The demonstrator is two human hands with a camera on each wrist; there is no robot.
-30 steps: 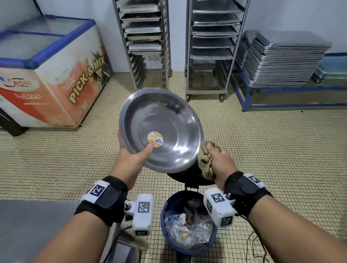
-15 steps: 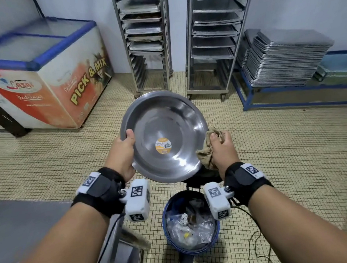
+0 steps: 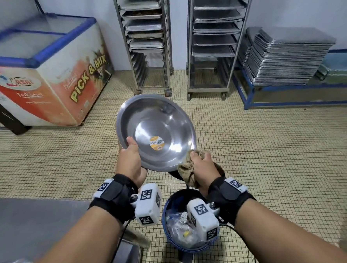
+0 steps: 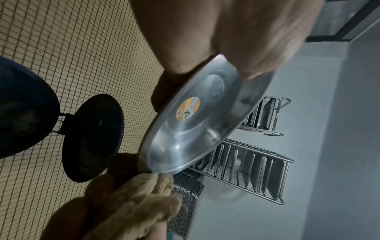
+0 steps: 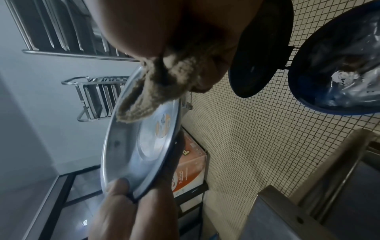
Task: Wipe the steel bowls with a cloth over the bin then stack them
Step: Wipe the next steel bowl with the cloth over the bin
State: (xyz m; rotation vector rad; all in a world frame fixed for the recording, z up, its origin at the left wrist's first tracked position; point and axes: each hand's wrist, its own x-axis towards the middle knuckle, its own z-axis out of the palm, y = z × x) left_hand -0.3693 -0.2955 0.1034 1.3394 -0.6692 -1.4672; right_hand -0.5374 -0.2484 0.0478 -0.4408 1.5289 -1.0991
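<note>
Steel gleams in the middle of the head view: 1 wide, shallow steel bowl (image 3: 160, 130) is held up in the air, tilted so that its inside faces the person, above and just beyond the blue bin (image 3: 167, 209) on the tiled floor (image 3: 271, 155). A round orange and white sticker (image 3: 156, 142) sits near the centre of the bowl's inside.

The left hand (image 3: 129, 162) grips the bowl at its left rim, thumb lying over the inner edge and the fingers curled behind the underside; the left wrist view shows the rim pinched between thumb and fingers. The right hand (image 3: 203, 168) is closed round a bunched tan cloth (image 3: 188, 171), and the cloth touches the bowl's lower right rim. In the right wrist view a fold of the cloth laps over the rim onto the inner surface.

The bin stands open below the 2 wrists, lined with a clear plastic bag holding crumpled waste, its dark lid (image 4: 92, 138) swung up behind it, under the bowl.

A grey metal counter (image 3: 32, 221) fills the lower left corner of the head view. Farther off stand a chest freezer (image 3: 43, 78) with a blue-framed glass top and the words PICK & MIX on its side, 2 tall steel tray racks (image 3: 215, 37) against the wall, and a stack of metal trays (image 3: 286, 59) on a low blue frame at the right.
</note>
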